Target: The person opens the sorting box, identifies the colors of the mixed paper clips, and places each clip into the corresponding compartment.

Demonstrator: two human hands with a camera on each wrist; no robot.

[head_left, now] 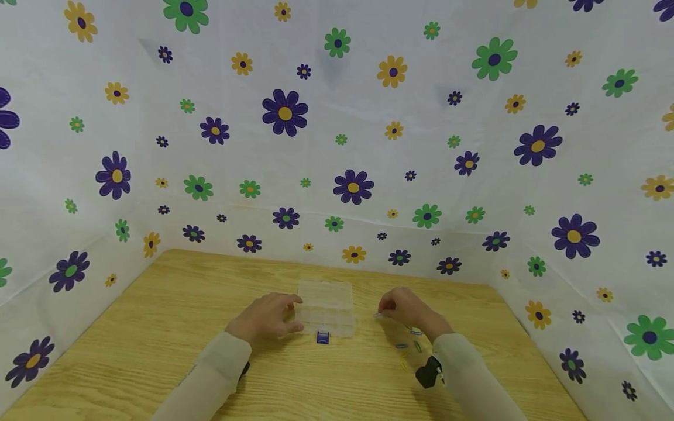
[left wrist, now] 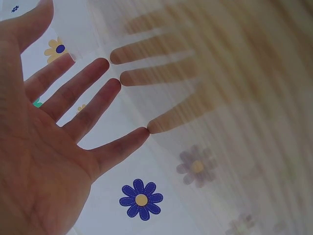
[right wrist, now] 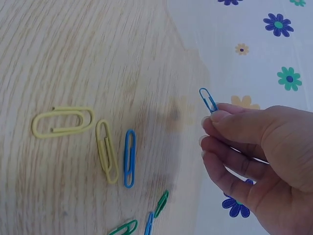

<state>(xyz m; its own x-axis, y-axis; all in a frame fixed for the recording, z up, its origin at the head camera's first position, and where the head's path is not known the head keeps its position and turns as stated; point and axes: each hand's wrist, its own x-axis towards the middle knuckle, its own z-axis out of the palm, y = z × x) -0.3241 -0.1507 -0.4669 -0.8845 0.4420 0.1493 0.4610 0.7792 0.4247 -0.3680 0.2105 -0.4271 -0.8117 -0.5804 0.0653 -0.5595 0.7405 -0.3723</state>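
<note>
A clear plastic compartment box (head_left: pixel 325 307) lies on the table with a blue latch (head_left: pixel 323 337) at its near edge. At the box's left side is my left hand (head_left: pixel 270 316), its fingers spread and its fingertips touching the tabletop in the left wrist view. My right hand (head_left: pixel 408 307) pinches a blue paper clip (right wrist: pixel 208 100) between thumb and forefinger, above the table to the right of the box. Below that hand lie loose paper clips: a yellow one (right wrist: pixel 63 121), a second yellow one (right wrist: pixel 106 152), a blue one (right wrist: pixel 129 158) and a green one (right wrist: pixel 162 203).
Wooden tabletop (head_left: pixel 295 383) surrounds the box and clips. A white flowered cloth (head_left: pixel 337 146) stands as a wall at the back and both sides. Another green clip (right wrist: pixel 124 228) and a blue clip (right wrist: pixel 148 224) lie partly cut off by the right wrist view's lower edge.
</note>
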